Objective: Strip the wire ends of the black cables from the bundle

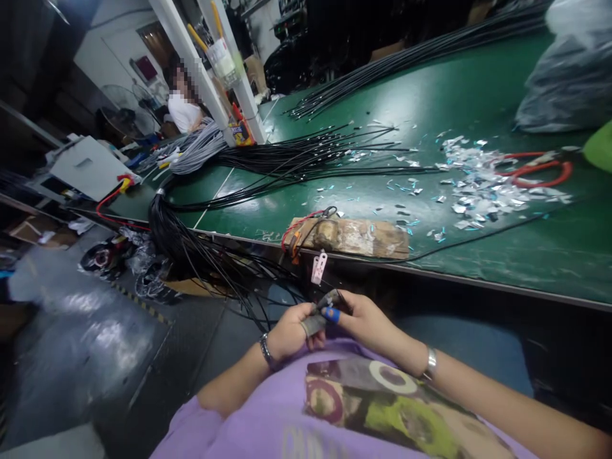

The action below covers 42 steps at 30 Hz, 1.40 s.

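In front of my shirt, below the bench edge, my left hand (285,333) and my right hand (359,313) meet with their fingers closed. Between them is a crumpled grey strip (314,325), tape or cloth; I cannot tell which. A blue band (331,314) wraps my right thumb. Fingers partly hide the strip's ends. Just beyond my hands, a worn wooden block (354,237) lies at the bench edge, with a white tag (318,266) hanging below it. Black cables (176,229) droop over the edge to the left, some passing close behind my left hand.
Foil scraps (473,185) and red-handled scissors (542,173) lie on the green bench (459,255). Cable bundles (421,60) stretch across its far side. A plastic bag (567,83) stands at right. A white post (191,57) rises at left; a person (184,111) sits beyond it.
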Each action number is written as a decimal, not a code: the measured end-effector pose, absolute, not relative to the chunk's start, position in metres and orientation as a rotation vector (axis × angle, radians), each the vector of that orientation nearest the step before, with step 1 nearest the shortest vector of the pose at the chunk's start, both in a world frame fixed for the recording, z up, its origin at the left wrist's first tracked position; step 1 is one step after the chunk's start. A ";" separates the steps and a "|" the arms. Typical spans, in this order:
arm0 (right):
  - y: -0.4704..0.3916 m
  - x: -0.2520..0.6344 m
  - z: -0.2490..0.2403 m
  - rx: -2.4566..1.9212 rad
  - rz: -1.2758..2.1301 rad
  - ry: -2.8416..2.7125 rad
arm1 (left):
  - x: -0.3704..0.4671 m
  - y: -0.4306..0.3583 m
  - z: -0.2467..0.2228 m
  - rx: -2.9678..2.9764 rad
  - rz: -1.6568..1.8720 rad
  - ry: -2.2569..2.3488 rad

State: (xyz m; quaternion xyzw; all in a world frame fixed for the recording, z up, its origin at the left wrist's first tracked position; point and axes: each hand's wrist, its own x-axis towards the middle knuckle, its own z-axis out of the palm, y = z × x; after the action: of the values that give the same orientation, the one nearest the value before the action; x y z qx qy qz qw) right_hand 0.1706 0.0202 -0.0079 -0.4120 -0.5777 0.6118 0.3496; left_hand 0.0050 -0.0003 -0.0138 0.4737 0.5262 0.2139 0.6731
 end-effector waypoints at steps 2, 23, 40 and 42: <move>0.018 0.172 -0.013 -1.090 1.631 -1.416 | 0.009 0.002 -0.014 1.056 0.498 1.191; 0.018 0.199 -0.019 -1.213 1.115 -1.661 | 0.011 0.002 -0.009 1.344 0.737 1.378; 0.029 0.204 -0.006 -1.208 1.204 -2.185 | 0.004 0.001 -0.011 1.661 0.422 1.209; 0.033 0.205 -0.007 -1.163 1.578 -2.016 | 0.004 0.003 -0.009 1.718 0.347 1.161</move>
State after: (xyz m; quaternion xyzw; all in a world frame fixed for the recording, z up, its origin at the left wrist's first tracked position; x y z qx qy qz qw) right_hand 0.2045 0.0331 -0.0074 -0.4081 -0.7071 0.5536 0.1641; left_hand 0.0039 0.0034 -0.0087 0.7092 0.4795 0.1433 0.4965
